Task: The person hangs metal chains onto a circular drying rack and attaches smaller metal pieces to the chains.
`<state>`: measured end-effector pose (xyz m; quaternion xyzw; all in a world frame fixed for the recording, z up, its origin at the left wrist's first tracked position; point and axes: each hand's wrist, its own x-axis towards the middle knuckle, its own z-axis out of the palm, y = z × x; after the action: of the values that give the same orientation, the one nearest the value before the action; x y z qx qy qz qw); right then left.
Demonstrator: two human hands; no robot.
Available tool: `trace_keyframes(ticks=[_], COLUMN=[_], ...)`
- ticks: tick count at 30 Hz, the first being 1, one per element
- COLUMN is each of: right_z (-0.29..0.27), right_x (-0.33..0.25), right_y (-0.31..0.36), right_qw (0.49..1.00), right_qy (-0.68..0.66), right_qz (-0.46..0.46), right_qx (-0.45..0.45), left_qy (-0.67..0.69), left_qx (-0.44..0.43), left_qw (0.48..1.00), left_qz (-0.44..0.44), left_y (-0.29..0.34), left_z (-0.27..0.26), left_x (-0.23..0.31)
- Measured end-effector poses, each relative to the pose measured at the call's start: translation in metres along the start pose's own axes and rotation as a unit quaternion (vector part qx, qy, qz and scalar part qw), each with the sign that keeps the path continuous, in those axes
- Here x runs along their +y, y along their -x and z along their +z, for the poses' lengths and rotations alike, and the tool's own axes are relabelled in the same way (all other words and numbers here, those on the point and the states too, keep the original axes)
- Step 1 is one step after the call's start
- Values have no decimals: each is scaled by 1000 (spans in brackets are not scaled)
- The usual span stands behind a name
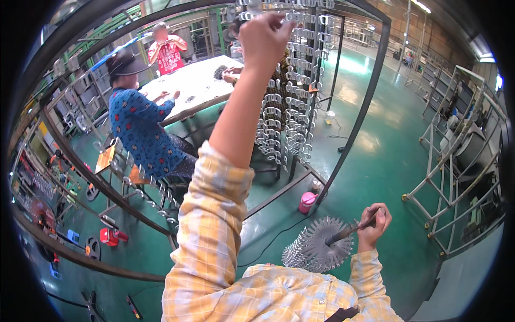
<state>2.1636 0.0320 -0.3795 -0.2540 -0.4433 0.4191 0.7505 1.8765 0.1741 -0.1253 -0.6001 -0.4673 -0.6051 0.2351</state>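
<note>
My left hand [263, 42] is raised high, with its fingers pinched together beside rows of small curved metal pieces [299, 102] hanging in strands from the rack. What lies between those fingertips is too small to make out. Lower down, my right hand [373, 220] is wrapped round the rod [346, 232] of a round grey spiked holder [324, 248]. Many thin prongs stick out around the holder's rim, and a row of shiny pieces hangs along its left side.
A dark metal frame [360, 115] surrounds the strands. Beyond it, several people sit at a white table [188, 86], one in a blue patterned top [140, 126]. A pink container [307, 202] stands on the green floor by the frame's foot. Wheeled metal racks [445, 155] line the right.
</note>
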Motion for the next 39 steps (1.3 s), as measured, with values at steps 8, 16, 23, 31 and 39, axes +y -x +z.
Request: trace_keyframes(ticks=[8, 16, 23, 31, 39], right_z=[-6, 1, -2, 5, 1], right_x=[1, 2, -2, -1, -3], right_y=[4, 3, -1, -4, -5], right_qw=[1000, 1000, 999, 999, 998], right_qy=[13, 26, 31, 24, -1], right_qz=[-13, -3, 16, 22, 43], right_qx=[15, 3, 22, -5, -51], left_qy=[-96, -142, -309, 119, 215], left_qx=[-12, 112, 110, -71, -273], left_qw=[989, 983, 939, 986, 928], left_qz=[-111, 9, 101, -91, -137], left_y=[-80, -104, -139, -35, 128], left_z=[56, 68, 77, 5, 8], left_x=[2, -33, -66, 4, -44])
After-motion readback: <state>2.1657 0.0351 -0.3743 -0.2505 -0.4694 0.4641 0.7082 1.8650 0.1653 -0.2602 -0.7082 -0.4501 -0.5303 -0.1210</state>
